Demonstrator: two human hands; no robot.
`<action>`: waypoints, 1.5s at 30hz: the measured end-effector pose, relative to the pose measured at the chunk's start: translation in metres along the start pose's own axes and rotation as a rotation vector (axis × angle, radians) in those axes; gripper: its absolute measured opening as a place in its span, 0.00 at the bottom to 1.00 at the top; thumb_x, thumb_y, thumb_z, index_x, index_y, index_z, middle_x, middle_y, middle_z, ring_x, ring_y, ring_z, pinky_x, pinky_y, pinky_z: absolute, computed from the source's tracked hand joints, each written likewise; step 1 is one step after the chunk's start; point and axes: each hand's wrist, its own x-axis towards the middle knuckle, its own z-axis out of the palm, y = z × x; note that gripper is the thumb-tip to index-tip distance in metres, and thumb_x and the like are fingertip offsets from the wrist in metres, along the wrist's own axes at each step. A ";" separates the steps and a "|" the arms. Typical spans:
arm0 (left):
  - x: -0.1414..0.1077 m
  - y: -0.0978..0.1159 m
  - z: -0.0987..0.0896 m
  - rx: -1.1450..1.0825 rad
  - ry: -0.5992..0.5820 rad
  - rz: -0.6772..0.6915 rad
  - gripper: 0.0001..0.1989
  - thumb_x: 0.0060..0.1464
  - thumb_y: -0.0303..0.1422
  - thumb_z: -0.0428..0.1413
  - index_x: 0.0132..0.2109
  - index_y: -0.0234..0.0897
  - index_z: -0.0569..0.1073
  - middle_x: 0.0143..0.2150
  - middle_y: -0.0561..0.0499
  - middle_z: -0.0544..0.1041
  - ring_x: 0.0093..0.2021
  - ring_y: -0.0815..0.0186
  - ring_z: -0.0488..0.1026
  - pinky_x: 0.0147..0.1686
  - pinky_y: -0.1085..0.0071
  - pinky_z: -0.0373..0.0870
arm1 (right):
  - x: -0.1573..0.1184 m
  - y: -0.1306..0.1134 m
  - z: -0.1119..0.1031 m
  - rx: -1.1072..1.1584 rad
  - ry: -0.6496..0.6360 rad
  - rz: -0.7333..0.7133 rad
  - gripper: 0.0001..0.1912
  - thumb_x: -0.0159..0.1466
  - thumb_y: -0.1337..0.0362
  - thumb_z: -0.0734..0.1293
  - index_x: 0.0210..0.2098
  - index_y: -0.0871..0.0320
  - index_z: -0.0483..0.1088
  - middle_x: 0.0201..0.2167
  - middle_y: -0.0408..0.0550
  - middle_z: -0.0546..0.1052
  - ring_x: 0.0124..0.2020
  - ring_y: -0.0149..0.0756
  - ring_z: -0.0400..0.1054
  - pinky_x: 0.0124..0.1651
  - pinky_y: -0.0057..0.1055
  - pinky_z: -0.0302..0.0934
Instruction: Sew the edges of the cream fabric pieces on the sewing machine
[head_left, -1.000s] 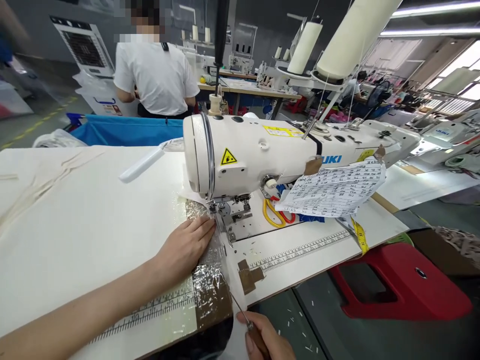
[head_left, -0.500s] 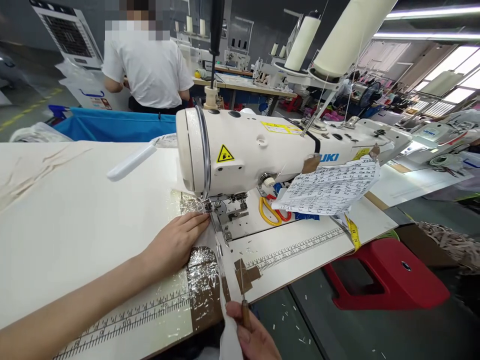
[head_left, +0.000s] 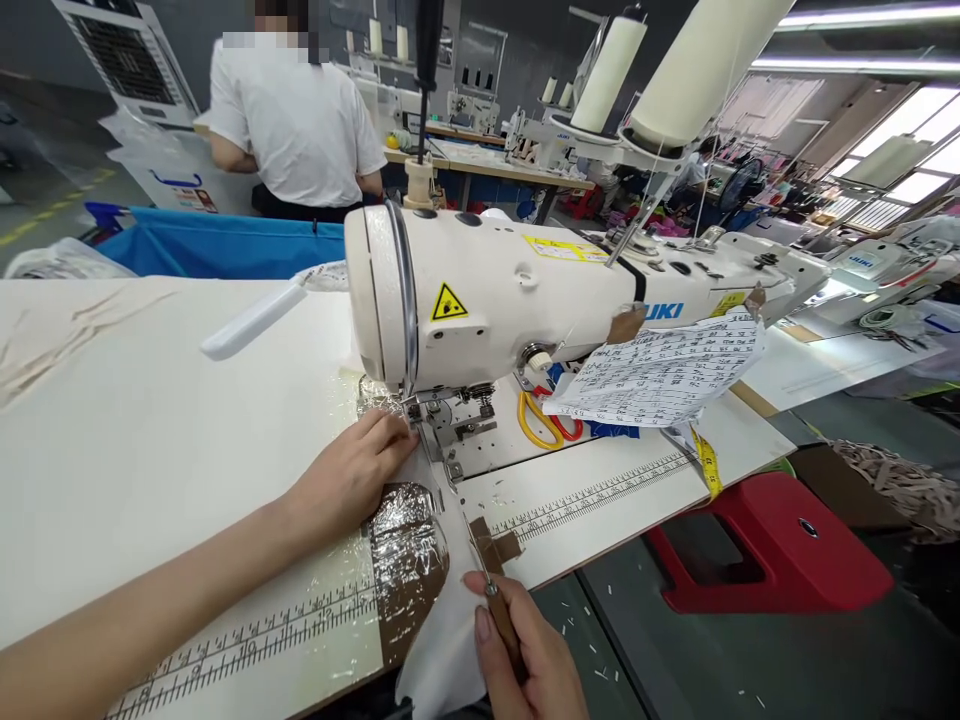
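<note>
Under the head of a white sewing machine [head_left: 480,300], a strip of white fabric [head_left: 448,625] runs from the presser foot area down over the table's front edge. My left hand [head_left: 358,470] rests on the fabric just left of the foot, fingers bent and drawn together on the cloth; its thumb is hidden. An awl [head_left: 501,622] with a wooden handle and thin metal shaft is gripped in my right hand [head_left: 532,660], at the front edge. The awl's shaft points up toward the machine, over the fabric's right side. Shiny clear tape [head_left: 409,545] covers the tabletop beside my left hand.
Yellow- and red-handled scissors [head_left: 540,420] lie behind the needle area, beside a hanging sheet of handwritten paper [head_left: 660,370]. Printed rulers [head_left: 592,495] run along the table. A red stool [head_left: 780,550] stands at right. Behind a blue cloth bin [head_left: 240,245], a person in white [head_left: 292,130] faces away.
My left fingers have gone from lying fairly flat to bent. My right hand has risen slightly with the awl, and the fabric below it has spread wider to the left.
</note>
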 end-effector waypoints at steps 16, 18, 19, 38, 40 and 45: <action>-0.004 0.001 0.000 -0.036 0.125 0.012 0.18 0.64 0.20 0.43 0.53 0.31 0.74 0.45 0.41 0.75 0.45 0.57 0.71 0.42 0.59 0.76 | 0.033 -0.025 -0.004 -0.065 -0.138 -0.204 0.18 0.74 0.57 0.56 0.52 0.55 0.72 0.38 0.50 0.80 0.38 0.38 0.77 0.40 0.26 0.70; -0.005 0.002 0.000 -0.104 0.146 0.055 0.17 0.64 0.19 0.43 0.51 0.31 0.73 0.45 0.43 0.75 0.44 0.60 0.71 0.42 0.62 0.75 | 0.035 -0.025 -0.003 -0.085 -0.132 -0.216 0.17 0.74 0.59 0.56 0.54 0.54 0.71 0.43 0.51 0.81 0.42 0.38 0.77 0.43 0.27 0.69; -0.005 0.002 0.001 -0.116 0.148 0.077 0.16 0.64 0.19 0.43 0.50 0.31 0.73 0.45 0.43 0.75 0.45 0.61 0.71 0.43 0.63 0.75 | 0.036 -0.024 -0.003 -0.095 -0.126 -0.222 0.17 0.73 0.60 0.56 0.55 0.54 0.70 0.44 0.51 0.81 0.44 0.39 0.77 0.44 0.27 0.69; -0.003 0.009 -0.003 -0.007 0.129 0.111 0.14 0.63 0.22 0.44 0.48 0.28 0.73 0.45 0.41 0.76 0.43 0.59 0.73 0.39 0.63 0.75 | 0.063 -0.040 0.005 -0.232 -0.099 -0.456 0.16 0.71 0.68 0.54 0.51 0.64 0.70 0.39 0.54 0.82 0.37 0.39 0.78 0.35 0.28 0.69; -0.003 0.009 -0.001 0.026 0.108 0.089 0.15 0.62 0.23 0.45 0.49 0.27 0.74 0.45 0.40 0.75 0.43 0.57 0.73 0.39 0.61 0.75 | 0.065 -0.042 0.006 -0.240 -0.107 -0.452 0.16 0.71 0.68 0.54 0.51 0.64 0.70 0.38 0.55 0.81 0.36 0.39 0.78 0.33 0.28 0.69; -0.002 0.011 0.001 0.161 0.052 0.024 0.17 0.62 0.24 0.44 0.50 0.26 0.74 0.47 0.37 0.75 0.45 0.53 0.72 0.39 0.58 0.75 | 0.069 -0.044 0.010 -0.278 -0.106 -0.472 0.16 0.71 0.68 0.54 0.51 0.64 0.69 0.39 0.56 0.81 0.38 0.41 0.78 0.33 0.30 0.70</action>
